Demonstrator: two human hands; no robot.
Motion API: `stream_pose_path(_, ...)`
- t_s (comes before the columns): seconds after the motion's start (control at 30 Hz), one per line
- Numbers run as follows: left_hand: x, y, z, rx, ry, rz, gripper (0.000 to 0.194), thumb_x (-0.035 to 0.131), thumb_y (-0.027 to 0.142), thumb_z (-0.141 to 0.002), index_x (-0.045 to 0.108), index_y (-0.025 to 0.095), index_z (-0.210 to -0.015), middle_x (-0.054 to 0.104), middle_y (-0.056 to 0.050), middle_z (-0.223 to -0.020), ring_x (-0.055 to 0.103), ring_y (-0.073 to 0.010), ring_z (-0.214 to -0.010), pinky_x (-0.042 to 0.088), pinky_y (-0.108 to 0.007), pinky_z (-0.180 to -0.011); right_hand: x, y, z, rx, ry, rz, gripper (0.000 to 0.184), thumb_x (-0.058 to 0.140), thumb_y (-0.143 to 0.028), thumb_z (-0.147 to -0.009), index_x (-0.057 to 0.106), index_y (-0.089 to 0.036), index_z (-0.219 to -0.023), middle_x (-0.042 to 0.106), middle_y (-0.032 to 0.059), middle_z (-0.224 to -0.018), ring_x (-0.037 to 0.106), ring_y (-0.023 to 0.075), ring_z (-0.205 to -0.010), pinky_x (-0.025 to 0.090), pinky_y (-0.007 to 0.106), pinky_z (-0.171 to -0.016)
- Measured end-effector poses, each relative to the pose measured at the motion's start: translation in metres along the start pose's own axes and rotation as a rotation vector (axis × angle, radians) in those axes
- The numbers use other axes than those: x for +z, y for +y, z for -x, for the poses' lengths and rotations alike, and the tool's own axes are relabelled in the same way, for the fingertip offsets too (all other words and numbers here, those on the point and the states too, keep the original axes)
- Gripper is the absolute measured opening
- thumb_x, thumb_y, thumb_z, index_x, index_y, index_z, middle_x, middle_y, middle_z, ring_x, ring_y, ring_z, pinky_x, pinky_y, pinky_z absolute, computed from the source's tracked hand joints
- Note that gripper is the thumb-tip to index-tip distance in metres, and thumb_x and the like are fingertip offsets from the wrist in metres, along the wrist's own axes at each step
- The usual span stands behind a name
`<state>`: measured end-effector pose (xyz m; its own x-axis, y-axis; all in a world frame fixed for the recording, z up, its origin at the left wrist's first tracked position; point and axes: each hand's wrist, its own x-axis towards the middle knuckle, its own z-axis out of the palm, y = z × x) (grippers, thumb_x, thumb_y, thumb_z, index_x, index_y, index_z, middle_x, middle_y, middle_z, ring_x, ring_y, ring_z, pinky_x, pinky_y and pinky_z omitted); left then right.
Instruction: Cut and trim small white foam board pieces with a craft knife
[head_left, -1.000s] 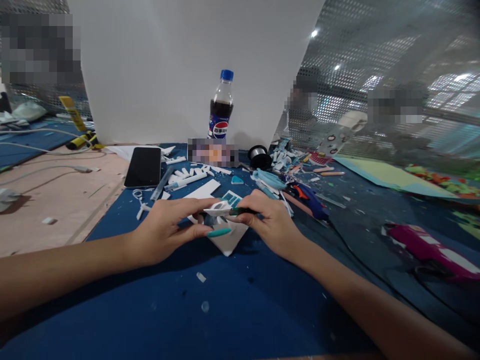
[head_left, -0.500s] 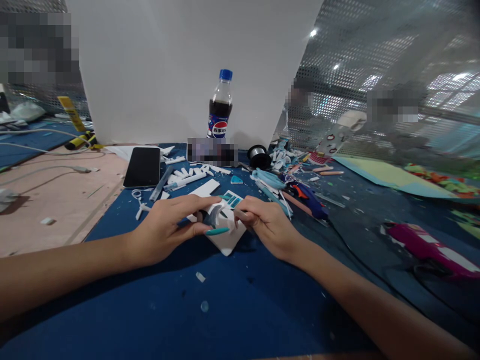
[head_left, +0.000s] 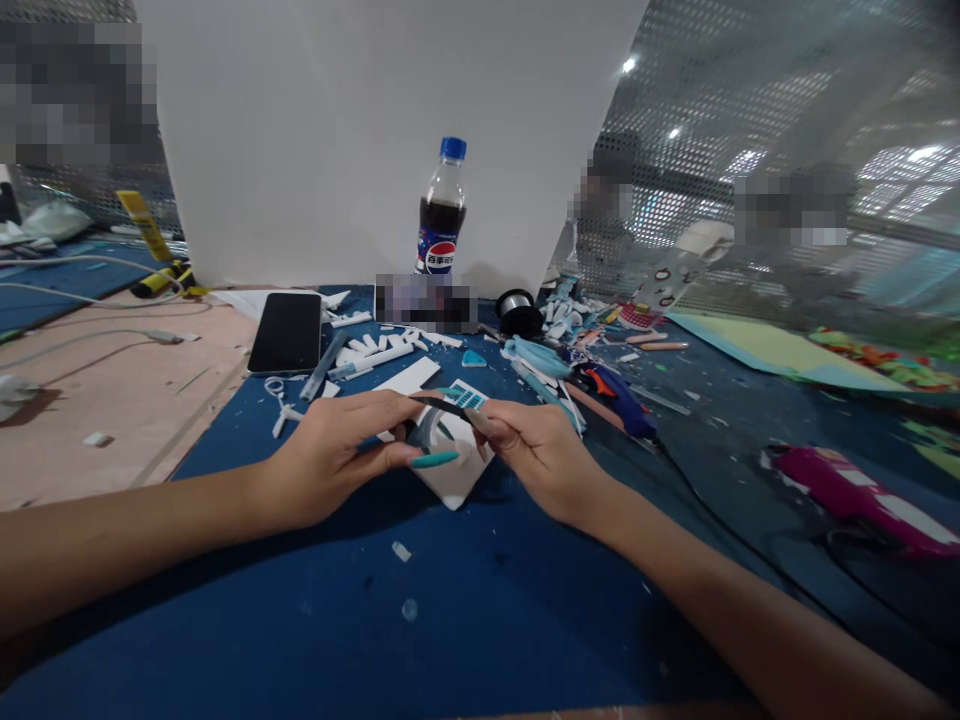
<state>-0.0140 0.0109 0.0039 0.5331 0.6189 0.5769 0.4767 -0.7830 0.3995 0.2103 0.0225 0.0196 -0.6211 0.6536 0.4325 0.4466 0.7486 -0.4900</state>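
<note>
My left hand (head_left: 341, 452) and my right hand (head_left: 536, 450) meet over a white foam piece (head_left: 454, 478) lying on the blue mat (head_left: 420, 620). Between them they pinch a thin dark strip (head_left: 444, 407) that runs from the left fingertips to the right ones. A dark curved part (head_left: 427, 432) shows under the strip, against the left fingers. Both hands have their fingers closed. A small teal and white grid piece (head_left: 466, 396) lies just behind the hands.
A cola bottle (head_left: 441, 215) stands before a white board (head_left: 375, 130). A black phone (head_left: 286, 332), white foam scraps (head_left: 375, 350), a wire spool (head_left: 519, 312), a blue glue gun (head_left: 619, 395) and a magenta tool (head_left: 855, 495) lie around. Bare wood (head_left: 97, 390) lies to the left.
The white rounded piece and green tool seen between the fingers a second ago are gone from view. A thin dark strip is now stretched between both hands, and the right hand has tilted slightly.
</note>
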Motion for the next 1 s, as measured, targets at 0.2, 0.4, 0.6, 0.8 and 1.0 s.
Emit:
stream_pose_path(0.2, 0.0008, -0.0011, 0.0010, 0.016, 0.004, -0.006, 0.030, 0.041, 0.039, -0.091, 0.061, 0.018, -0.100, 0.068, -0.009, -0.098, 0.065, -0.0157, -0.080, 0.048, -0.020, -0.064, 0.0016, -0.0013, 0.0007, 0.018, -0.034, -0.023, 0.049, 0.023, -0.047, -0.094, 0.049, -0.016, -0.065, 0.045, -0.0020, -0.054, 0.043, 0.0081, -0.048, 0.032, 0.020, -0.048)
stream_pose_path(0.4, 0.0010, -0.0017, 0.0010, 0.001, -0.021, 0.000, 0.033, 0.040, 0.041, -0.091, 0.061, 0.019, -0.099, 0.067, -0.010, -0.104, 0.066, -0.0170, -0.083, 0.050, -0.021, -0.067, 0.0023, -0.0014, 0.0019, 0.036, -0.062, -0.064, 0.051, 0.021, -0.046, -0.095, 0.051, -0.016, -0.067, 0.051, -0.0002, -0.058, 0.048, 0.0089, -0.051, 0.036, 0.021, -0.051)
stream_pose_path(0.6, 0.0005, -0.0008, -0.0010, 0.030, -0.031, -0.003, 0.038, 0.038, 0.042, -0.092, 0.062, 0.014, -0.096, 0.065, -0.013, -0.109, 0.066, -0.0158, -0.083, 0.050, -0.019, -0.068, 0.0036, -0.0019, 0.0019, 0.019, -0.064, -0.109, 0.048, 0.024, -0.041, -0.095, 0.052, -0.015, -0.066, 0.052, -0.0007, -0.058, 0.048, 0.0076, -0.050, 0.035, 0.020, -0.050)
stream_pose_path(0.8, -0.0005, -0.0011, 0.0000, 0.032, -0.066, 0.028, 0.033, 0.039, 0.040, -0.091, 0.061, 0.017, -0.100, 0.064, -0.011, -0.113, 0.064, -0.0182, -0.095, 0.050, -0.022, -0.076, 0.0044, -0.0028, 0.0023, 0.020, -0.099, -0.137, 0.050, 0.023, -0.045, -0.095, 0.051, -0.016, -0.066, 0.046, -0.0022, -0.056, 0.042, 0.0073, -0.049, 0.033, 0.021, -0.050)
stream_pose_path(1.0, -0.0010, -0.0007, 0.0008, 0.006, -0.084, 0.062, 0.030, 0.042, 0.037, -0.091, 0.054, 0.020, -0.112, 0.067, -0.007, -0.102, 0.064, -0.0145, -0.084, 0.048, -0.019, -0.071, 0.0036, -0.0014, 0.0033, 0.025, -0.006, -0.197, 0.044, 0.026, -0.041, -0.095, 0.049, -0.017, -0.065, 0.038, -0.0048, -0.051, 0.039, 0.0075, -0.047, 0.034, 0.021, -0.051)
